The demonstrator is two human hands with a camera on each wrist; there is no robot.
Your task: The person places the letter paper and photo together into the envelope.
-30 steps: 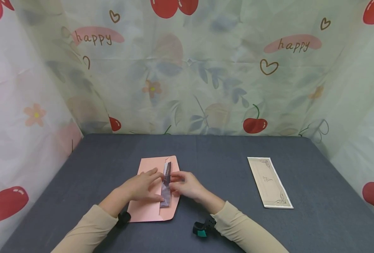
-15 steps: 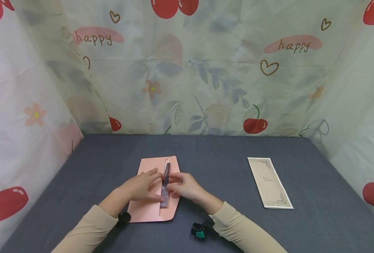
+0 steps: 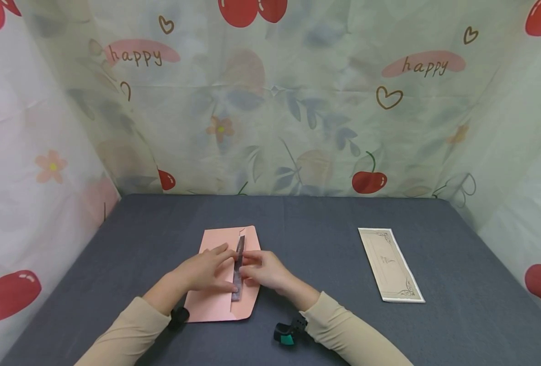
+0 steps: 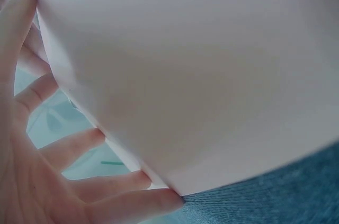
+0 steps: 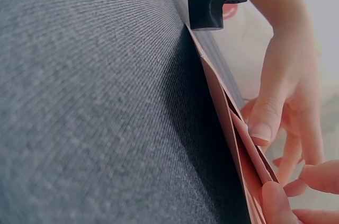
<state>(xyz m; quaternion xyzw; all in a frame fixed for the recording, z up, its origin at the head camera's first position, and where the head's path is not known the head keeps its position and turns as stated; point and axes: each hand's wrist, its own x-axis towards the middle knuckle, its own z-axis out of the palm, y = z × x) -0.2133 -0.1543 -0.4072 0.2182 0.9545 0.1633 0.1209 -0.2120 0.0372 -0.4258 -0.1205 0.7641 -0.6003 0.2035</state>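
A pink envelope (image 3: pixel 211 307) lies on the dark table left of centre, its flap side toward the right. From its pocket sticks a narrow strip of a dark greyish-purple printed card (image 3: pixel 236 290). My left hand (image 3: pixel 206 272) rests across the pocket with fingers spread, thumb and a fingertip at its opening. In the left wrist view those fingers (image 4: pixel 79 147) reach fairly straight to the edge of the pale envelope surface. My right hand (image 3: pixel 267 272) pinches the card's exposed right side. In the right wrist view the envelope's layers (image 5: pixel 225 113) stand apart, with the left thumb (image 5: pixel 262 128) at the opening.
A cream folded card (image 3: pixel 391 264) with ornate corners lies on the right of the table. Black wrist devices (image 3: pixel 288 330) sit at both cuffs. A printed curtain (image 3: pixel 270 101) encloses the back and sides of the dark table (image 3: pixel 316 223).
My right hand has moved slightly left, and the card has slid deeper into the envelope, so its visible strip is narrower. The left hand has stayed in place.
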